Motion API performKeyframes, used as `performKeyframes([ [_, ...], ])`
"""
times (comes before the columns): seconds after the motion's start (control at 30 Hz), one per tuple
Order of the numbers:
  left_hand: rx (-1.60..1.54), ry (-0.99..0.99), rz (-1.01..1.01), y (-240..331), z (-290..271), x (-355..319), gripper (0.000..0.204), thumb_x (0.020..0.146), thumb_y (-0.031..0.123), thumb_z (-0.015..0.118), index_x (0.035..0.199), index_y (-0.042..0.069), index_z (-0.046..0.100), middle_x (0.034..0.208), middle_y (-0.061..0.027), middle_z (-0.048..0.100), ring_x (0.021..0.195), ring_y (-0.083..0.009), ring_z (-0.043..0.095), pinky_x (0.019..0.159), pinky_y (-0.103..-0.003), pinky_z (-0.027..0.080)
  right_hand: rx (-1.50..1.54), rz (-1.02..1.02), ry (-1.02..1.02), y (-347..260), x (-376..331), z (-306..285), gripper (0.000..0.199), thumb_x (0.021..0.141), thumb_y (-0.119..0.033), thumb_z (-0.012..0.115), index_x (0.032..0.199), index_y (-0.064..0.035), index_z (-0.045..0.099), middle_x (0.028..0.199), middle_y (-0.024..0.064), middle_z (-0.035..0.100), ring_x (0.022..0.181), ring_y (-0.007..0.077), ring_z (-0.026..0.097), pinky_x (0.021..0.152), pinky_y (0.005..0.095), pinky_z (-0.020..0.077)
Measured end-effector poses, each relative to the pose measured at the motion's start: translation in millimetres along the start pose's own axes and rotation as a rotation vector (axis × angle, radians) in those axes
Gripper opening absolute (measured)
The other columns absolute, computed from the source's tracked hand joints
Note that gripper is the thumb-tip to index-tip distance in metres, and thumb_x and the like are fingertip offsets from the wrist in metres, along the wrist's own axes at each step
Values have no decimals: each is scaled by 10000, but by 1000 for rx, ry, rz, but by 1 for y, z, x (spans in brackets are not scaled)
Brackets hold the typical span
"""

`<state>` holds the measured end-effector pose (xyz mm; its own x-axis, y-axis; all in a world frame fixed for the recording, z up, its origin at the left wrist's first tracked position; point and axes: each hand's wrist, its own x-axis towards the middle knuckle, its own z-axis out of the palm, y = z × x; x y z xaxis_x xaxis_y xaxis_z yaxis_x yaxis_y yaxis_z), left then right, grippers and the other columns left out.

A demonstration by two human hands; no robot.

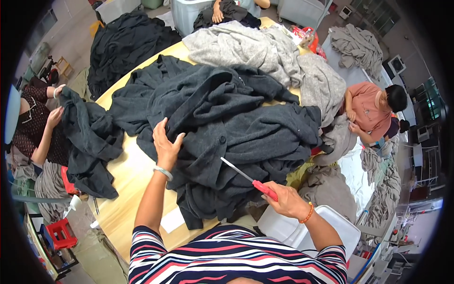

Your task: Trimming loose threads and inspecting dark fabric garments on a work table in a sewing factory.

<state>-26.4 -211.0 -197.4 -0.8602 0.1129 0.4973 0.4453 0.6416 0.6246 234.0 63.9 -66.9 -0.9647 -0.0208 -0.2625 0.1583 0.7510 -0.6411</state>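
- Left hand (165, 144) lies flat, open, on the dark garment (227, 128) piled on the counter (127, 175).
- Right hand (286, 199) grips red-handled scissors (248, 179); trimming step seems underway, and the next cut likely needs the cloth held taut.

A charcoal woollen garment (227, 123) is seen on a pale yellow wooden counter (127, 175); light grey knitted garments (246, 47) lie beyond. The slim metal tool's (250, 181) handle is red.
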Motion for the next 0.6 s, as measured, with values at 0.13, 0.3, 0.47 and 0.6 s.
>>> performKeyframes([
  [0.13, -20, -570, -352, -47, -7, 20, 487, 704, 305, 788, 1049, 2, 625, 922, -138, 656, 894, -287, 624, 843, -353, 475, -26, -15, -23, 0, 8, 1, 277, 864, -206, 621, 1098, -89, 531, 897, 172, 640, 831, 377, 624, 710, 442, 491],
  [0.3, -1116, -805, -537, 83, -77, 74, 382, 870, 172, 675, 1170, -32, 557, 1065, -29, 641, 924, -142, 619, 843, -276, 488, 25, -27, 131, 11, 20, -28, 259, 848, -187, 643, 1072, -92, 554, 798, 157, 643, 751, 367, 639, 634, 422, 487],
  [0.47, -1143, -932, -348, 99, -45, 54, 520, 858, 187, 655, 1317, 50, 451, 1173, -50, 574, 1032, -170, 575, 891, -301, 466, 97, -13, 134, -9, 20, -69, 231, 853, -79, 549, 1078, -27, 557, 770, 112, 674, 736, 255, 683, 687, 341, 516],
  [0.6, -277, -672, 311, 52, 28, -17, 528, 750, 290, 766, 1159, 32, 555, 1105, -98, 587, 1013, -235, 567, 865, -343, 452, 52, 29, 128, 2, 20, -56, 216, 868, -157, 592, 1067, -77, 559, 720, 126, 649, 716, 349, 644, 641, 405, 494],
])
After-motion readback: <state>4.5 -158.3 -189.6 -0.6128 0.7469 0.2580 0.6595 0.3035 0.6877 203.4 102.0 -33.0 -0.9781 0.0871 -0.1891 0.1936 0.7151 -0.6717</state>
